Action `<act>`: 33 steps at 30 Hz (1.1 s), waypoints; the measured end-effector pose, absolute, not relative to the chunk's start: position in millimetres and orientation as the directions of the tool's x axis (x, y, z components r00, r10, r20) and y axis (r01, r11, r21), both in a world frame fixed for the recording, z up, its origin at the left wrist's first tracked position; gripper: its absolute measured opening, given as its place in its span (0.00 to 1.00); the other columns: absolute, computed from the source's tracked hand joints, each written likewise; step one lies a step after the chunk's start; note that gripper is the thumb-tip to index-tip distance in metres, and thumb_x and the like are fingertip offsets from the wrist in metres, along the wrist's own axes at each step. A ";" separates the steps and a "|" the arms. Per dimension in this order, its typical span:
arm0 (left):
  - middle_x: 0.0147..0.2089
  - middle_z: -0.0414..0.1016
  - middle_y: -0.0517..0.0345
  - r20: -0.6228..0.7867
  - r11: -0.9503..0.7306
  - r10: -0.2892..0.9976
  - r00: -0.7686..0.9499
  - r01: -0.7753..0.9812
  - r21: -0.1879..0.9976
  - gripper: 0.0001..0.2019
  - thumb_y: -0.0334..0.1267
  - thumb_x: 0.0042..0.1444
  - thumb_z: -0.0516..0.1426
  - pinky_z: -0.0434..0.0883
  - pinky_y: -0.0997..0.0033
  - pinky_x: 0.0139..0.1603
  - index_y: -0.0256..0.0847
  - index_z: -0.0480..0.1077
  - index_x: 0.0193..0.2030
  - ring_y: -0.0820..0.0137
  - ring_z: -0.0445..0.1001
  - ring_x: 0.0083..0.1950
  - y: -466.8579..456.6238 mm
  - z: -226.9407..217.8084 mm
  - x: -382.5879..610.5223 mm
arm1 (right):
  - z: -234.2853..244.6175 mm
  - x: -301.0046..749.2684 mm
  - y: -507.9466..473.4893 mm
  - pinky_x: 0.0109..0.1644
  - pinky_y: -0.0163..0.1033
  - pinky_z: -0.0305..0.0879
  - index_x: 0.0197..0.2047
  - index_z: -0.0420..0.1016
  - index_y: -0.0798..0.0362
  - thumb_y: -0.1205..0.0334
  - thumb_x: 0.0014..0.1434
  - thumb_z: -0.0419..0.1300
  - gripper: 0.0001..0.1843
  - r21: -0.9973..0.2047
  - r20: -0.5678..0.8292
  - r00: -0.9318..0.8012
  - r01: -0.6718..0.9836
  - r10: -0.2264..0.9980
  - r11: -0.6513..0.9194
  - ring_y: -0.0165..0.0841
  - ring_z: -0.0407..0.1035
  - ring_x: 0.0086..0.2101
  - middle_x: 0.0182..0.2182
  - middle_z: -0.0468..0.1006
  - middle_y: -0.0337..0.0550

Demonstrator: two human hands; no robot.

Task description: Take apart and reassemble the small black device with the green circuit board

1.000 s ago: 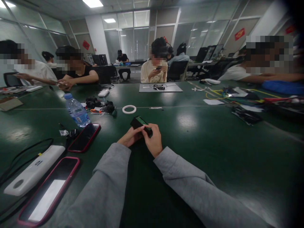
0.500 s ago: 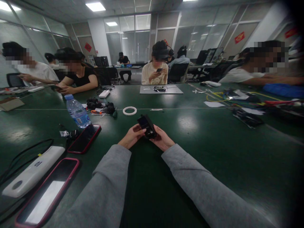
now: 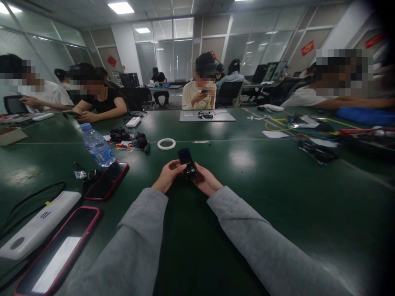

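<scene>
A small black device with a dark screen at its far end and buttons nearer me is held between my two hands over the green table. My left hand grips its left side, thumb on the face by the buttons. On the right edge, my right hand is closed around it, its fingers partly hidden behind the device. Past the device lies a white ring, touched by neither hand.
Left of my arms are a water bottle, two red-edged phones and a long white device with a black cable. Tangled black cables lie beyond the bottle. A grey board sits across the table; people sit around it.
The black device has turned in my hands, so its face now points more toward me and less of its right side shows. Both hands keep hold of it.
</scene>
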State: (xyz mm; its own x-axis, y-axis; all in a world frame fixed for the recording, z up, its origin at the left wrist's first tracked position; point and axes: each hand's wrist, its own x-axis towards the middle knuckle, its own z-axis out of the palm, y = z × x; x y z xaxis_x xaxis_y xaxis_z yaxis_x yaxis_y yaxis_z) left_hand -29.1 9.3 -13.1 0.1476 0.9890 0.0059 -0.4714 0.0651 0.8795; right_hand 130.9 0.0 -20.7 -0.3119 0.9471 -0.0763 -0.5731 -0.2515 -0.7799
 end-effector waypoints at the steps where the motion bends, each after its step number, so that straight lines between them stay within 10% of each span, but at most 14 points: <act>1: 0.41 0.76 0.53 0.008 0.060 0.990 0.143 -0.463 0.884 0.20 0.33 0.41 0.69 0.67 0.66 0.50 0.34 0.71 0.42 0.71 0.75 0.41 9.7 -13.1 -29.4 | -19.5 130.3 -0.8 0.41 0.37 0.67 0.38 0.74 0.54 0.51 0.50 0.68 0.17 -0.780 -0.072 -0.305 -0.576 0.950 -0.244 0.31 0.70 0.37 0.37 0.77 0.41; 33: 0.39 0.75 0.52 -0.022 0.088 0.984 0.177 -0.376 0.923 0.24 0.38 0.43 0.68 0.68 0.70 0.42 0.35 0.68 0.46 0.72 0.75 0.37 12.3 -16.8 -33.9 | -21.0 135.7 0.4 0.39 0.33 0.68 0.44 0.73 0.52 0.62 0.43 0.73 0.24 -0.775 -0.085 -0.342 -0.567 0.936 -0.277 0.27 0.71 0.36 0.37 0.76 0.39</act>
State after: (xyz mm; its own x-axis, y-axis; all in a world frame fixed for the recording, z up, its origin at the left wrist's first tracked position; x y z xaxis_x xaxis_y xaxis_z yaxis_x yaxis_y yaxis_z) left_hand -33.9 12.3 -16.8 0.1768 0.9840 -0.0215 -0.3756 0.0877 0.9226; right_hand 135.7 0.4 -21.0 -0.3417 0.9360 -0.0847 -0.5674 -0.2773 -0.7754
